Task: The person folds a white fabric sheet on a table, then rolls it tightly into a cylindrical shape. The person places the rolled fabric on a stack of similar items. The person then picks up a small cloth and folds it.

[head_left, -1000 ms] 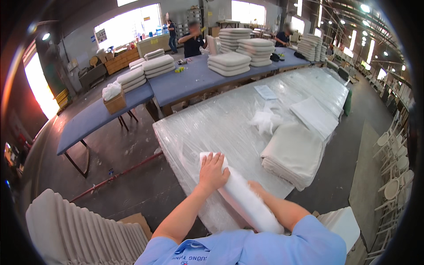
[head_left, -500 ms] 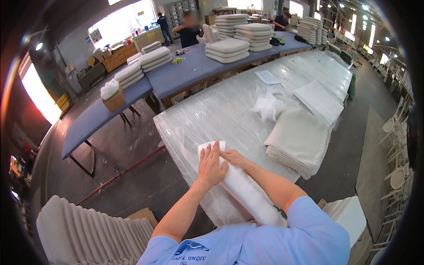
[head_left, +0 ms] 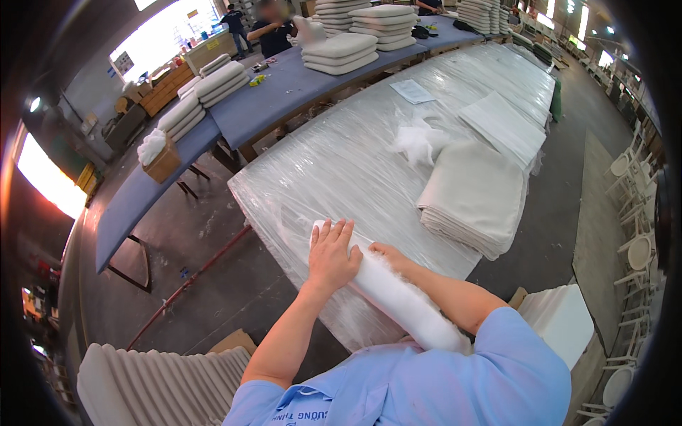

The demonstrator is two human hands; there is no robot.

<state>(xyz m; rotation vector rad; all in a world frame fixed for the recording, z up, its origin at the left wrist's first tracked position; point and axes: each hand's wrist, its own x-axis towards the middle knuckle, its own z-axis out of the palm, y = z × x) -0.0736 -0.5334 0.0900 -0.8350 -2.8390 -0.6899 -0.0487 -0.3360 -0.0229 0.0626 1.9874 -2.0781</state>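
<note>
A long white foam pad wrapped in fluffy batting (head_left: 398, 302) lies along the near end of the plastic-covered table (head_left: 320, 170), stretching from my hands back to my body. My left hand (head_left: 332, 257) rests flat on its far end, fingers stretched out. At the pad's right edge, my right hand (head_left: 392, 258) has its fingers curled, pinching the loose batting there; its fingertips are partly hidden. To the right is a stack of folded off-white cloth covers (head_left: 472, 195), with a loose tuft of white fibre (head_left: 420, 142) beyond it.
White sheets (head_left: 504, 126) and a pale blue paper (head_left: 412, 91) lie farther up the table. Blue benches (head_left: 270, 106) with stacked cushions (head_left: 341, 53) stand beyond; people work there. Upright pads (head_left: 156, 383) stand at lower left, white blocks (head_left: 558, 319) at lower right, chairs (head_left: 636, 248) far right.
My right hand has drawn away from my left and slid a little along the pad's right edge. My left hand stays on the far end, fingers spread slightly. The whole view has shifted.
</note>
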